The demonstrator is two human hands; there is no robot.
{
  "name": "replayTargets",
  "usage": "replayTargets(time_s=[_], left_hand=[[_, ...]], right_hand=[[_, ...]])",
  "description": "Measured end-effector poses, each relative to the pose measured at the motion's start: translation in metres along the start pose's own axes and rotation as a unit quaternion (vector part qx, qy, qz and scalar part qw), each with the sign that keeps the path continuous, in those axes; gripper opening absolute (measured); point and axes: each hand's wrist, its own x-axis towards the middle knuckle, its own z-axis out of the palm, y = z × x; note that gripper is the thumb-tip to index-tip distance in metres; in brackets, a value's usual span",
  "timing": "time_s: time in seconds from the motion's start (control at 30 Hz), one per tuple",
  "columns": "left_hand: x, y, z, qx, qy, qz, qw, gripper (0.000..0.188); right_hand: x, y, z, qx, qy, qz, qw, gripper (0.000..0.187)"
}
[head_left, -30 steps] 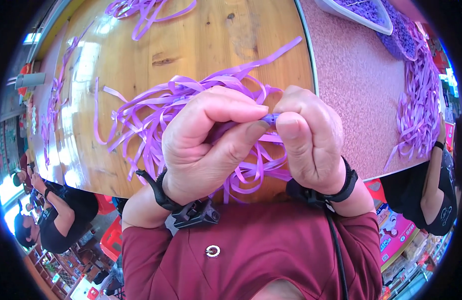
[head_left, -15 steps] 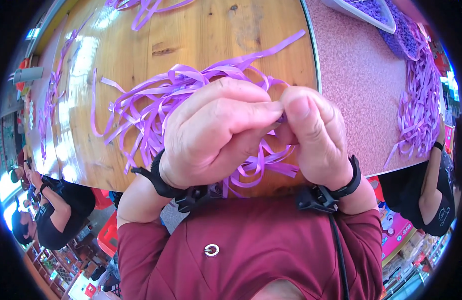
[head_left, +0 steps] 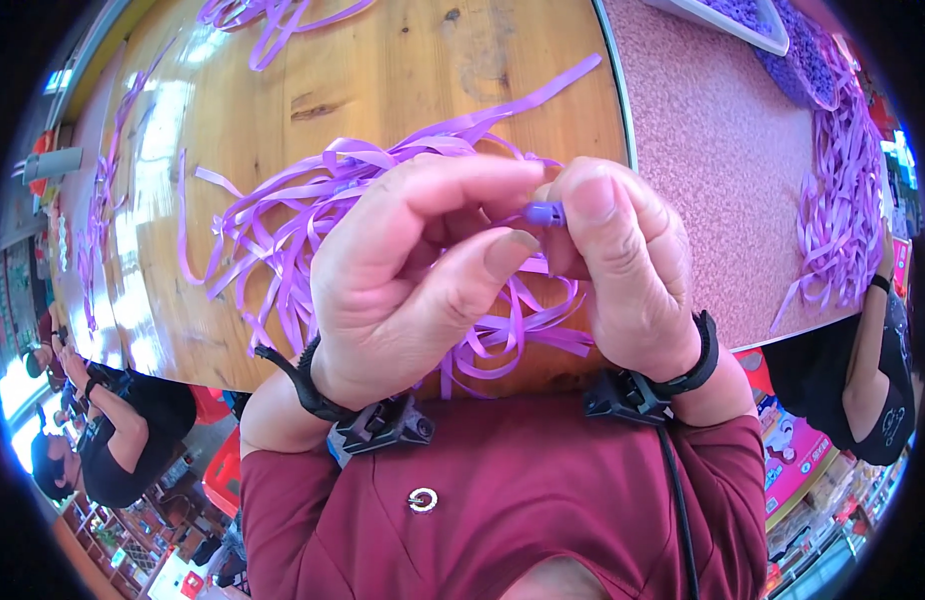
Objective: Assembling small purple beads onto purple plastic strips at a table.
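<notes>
Head view. A small purple bead (head_left: 545,213) is pinched between the fingertips of the left hand (head_left: 413,275) and the right hand (head_left: 628,265), held above a tangle of purple ribbon strips (head_left: 283,230) on the wooden table (head_left: 403,70). The bead's long axis runs roughly left to right. Both hands are clenched on it, knuckles close together.

Single view: head-worn fisheye camera, looking steeply down from above the person's chest. Both hands fill the frame centre at very close range; the wooden table (head_left: 283,130) lies beyond. Straight edges bend toward the rim.
</notes>
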Motion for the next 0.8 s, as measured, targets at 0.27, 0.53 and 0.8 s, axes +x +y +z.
replayTargets(time_s=[0.27, 0.53, 0.8], left_hand=[[0.011, 0.001, -0.012, 0.06, -0.078, -0.002, 0.995, 0.02], [0.017, -0.005, -0.015, 0.289, -0.134, 0.192, 0.928, 0.014], [0.009, -0.008, -0.009, 0.352, -0.105, 0.205, 0.907, 0.016]], right_hand=[[0.001, 0.004, 0.0, -0.024, -0.012, -0.022, 0.999, 0.031], [0.001, 0.007, 0.002, -0.114, 0.003, -0.077, 0.991, 0.027], [0.001, 0.01, 0.004, -0.138, 0.044, -0.127, 0.981, 0.023]])
